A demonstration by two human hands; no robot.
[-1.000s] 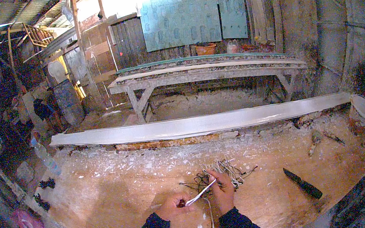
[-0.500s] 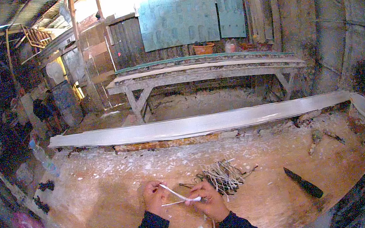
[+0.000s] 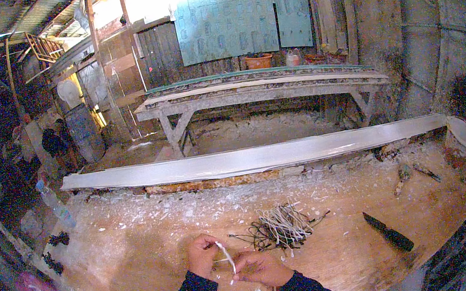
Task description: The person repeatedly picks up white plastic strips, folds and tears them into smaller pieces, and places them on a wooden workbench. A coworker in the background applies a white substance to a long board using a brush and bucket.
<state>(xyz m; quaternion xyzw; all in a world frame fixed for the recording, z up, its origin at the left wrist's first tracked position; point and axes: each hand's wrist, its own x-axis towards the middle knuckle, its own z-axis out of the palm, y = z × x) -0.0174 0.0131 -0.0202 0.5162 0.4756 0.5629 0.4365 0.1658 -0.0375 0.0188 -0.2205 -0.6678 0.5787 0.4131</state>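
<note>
Rough workshop shed — timber walls, wooden bench (image 3: 261, 89) at back, long plank (image 3: 253, 157), shavings-strewn worktop (image 3: 140, 251).

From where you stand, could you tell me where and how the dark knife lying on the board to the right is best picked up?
Grip the knife by its lower-right end, which looks like the handle, though blade and handle are hard to tell apart. It lies flat and slanted, apart from the strip pile, so come from above on the right, fingers across its width.

One head-worn fisheye view looks forward and down over the near bench (image 3: 143, 269). Both hands sit close at the lower edge. The far wall bends toward the rim.
</note>
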